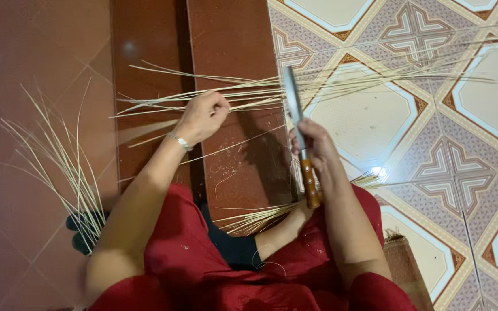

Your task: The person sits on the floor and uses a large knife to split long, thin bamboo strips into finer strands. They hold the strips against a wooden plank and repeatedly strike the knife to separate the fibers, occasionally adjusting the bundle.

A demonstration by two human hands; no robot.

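Firmly closed, the right hand (313, 151) wraps its grip around a knife (298, 133), fingers curled over the spot where the wooden handle meets the blade. The brown handle hangs out below the fist toward the person's lap, and the long grey blade points up and away, its tip crossing a bundle of strips (295, 86).

Left of the knife, the left hand (203, 117) is shut in a loose fist, pinching the thin pale strips between thumb and fingers. A bracelet (180, 141) sits on that wrist. The strips run sideways from the left hand, pass under the knife blade and fan out to the right of it over the tiled floor (474, 167).

Below the knife, a second sheaf (260, 217) lies across the lap, against the red clothing (203, 259). Far to the left of the knife, loose strips (64, 167) spread over the dark red floor (18, 69). Just right of the knife's handle, low down, the edge of a woven mat (402, 262) shows.
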